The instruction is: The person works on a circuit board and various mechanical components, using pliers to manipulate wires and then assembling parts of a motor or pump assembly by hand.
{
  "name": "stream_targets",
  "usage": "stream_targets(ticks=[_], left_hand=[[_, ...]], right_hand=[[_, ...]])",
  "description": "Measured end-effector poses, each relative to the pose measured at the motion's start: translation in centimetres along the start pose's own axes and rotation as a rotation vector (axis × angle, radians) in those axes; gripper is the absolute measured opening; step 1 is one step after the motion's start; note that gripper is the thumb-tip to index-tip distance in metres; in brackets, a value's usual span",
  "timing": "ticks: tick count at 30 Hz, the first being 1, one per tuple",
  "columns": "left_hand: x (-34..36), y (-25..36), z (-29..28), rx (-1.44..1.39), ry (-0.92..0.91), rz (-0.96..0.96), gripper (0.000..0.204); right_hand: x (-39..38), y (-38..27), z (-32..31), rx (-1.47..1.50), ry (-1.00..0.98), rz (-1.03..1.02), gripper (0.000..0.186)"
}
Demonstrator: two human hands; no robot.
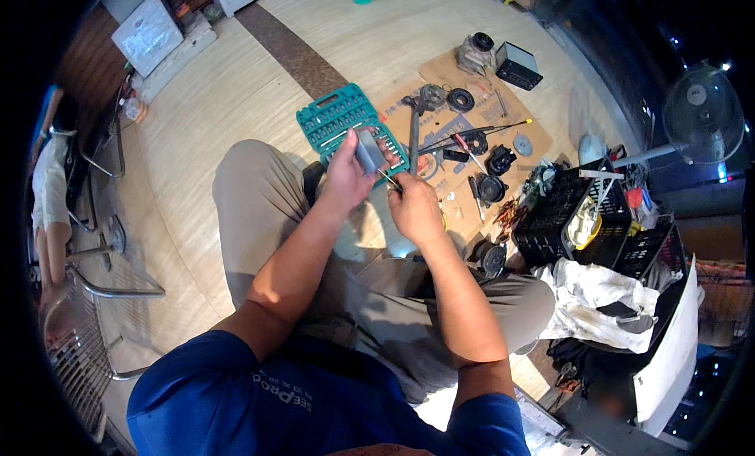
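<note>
My left hand (347, 175) is closed around a small grey box-shaped part (368, 151), held up above an open green socket set case (321, 111). From the right, my right hand (415, 206) grips a thin-shafted tool like a screwdriver (384, 174). Its tip points at the lower edge of the grey part; whether it touches cannot be made out. Rows of sockets and bits fill the case, which lies on the floor beyond my knees. A hammer (414, 133) rests just right of the case.
A flattened cardboard sheet (523, 114) carries black round parts (492, 188), a red-handled screwdriver (464, 144) and a black ring (460, 100). Beyond sits a black box-shaped unit (518, 66). Black crates (550, 220), white cloth (594, 299) and a fan (700, 114) stand right; a metal chair (79, 361) left.
</note>
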State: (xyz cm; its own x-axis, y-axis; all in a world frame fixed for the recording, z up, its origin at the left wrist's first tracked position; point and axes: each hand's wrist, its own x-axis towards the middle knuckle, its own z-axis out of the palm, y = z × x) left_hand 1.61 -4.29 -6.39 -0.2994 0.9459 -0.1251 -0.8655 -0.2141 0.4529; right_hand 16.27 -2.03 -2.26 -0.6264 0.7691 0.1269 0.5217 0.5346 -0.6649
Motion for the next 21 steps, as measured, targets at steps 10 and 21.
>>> stream_targets(ticks=[10,21], left_hand=[[0.0,-0.3,0.6,-0.258,0.207,-0.117,0.066],[0.1,-0.2,0.0,-0.223,0.148,-0.06,0.062]], right_hand=[[-1.2,-0.9,-1.6,0.068,-0.046,-0.112,0.022],[-2.2,-1.4,-3.4,0.161,0.088,-0.022,0.021]])
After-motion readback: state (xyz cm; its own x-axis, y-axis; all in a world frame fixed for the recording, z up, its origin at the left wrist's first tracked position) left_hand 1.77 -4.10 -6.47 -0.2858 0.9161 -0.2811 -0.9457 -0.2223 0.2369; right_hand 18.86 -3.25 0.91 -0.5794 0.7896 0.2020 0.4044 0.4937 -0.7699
